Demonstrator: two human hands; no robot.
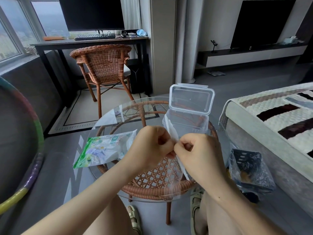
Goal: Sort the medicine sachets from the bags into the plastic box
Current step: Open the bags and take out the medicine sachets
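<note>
Medicine bag (171, 134) pinched at its edge by the curled left hand (150, 146) and right hand (198, 150); plastic box (191, 128), open just beyond the grip, appears empty, and a green bag (105, 148) lies left of it, so sorting has seemingly barely begun.

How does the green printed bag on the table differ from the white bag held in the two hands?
The green bag lies flat on the glass table, untouched; the white bag is held above it, pinched by the left hand and right hand. The green bag bears bright print; the white bag looks plain. Both seem thin plastic.
</note>
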